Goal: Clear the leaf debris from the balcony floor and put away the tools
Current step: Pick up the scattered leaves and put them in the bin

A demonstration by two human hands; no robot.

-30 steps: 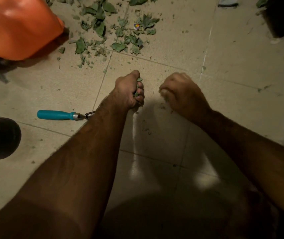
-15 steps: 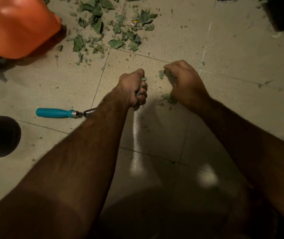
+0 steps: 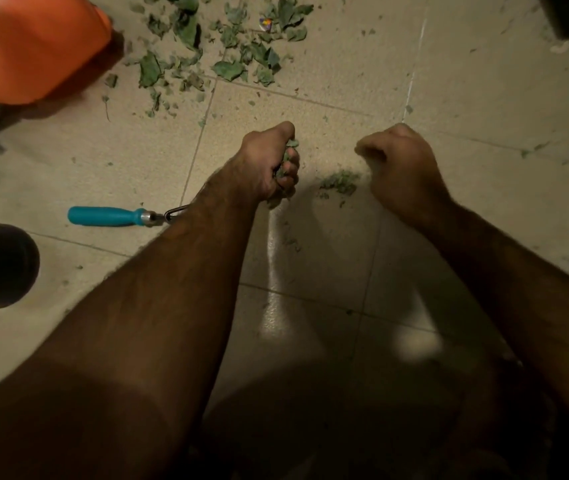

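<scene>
Leaf debris (image 3: 207,53) strewn between orange bucket (image 3: 30,46) and teal-handled tool (image 3: 103,215).

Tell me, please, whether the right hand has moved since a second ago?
Yes. The right hand has shifted rightward, closer to the pale grout line, and a small leaf pile now lies exposed on the floor beside it.

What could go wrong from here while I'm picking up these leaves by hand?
Leaves poke out of your closed left hand, so bits may drop again. The small pile beside your right hand is crumbly and may scatter. The tool with the blue handle lies partly hidden under your left arm, easy to knock.
</scene>
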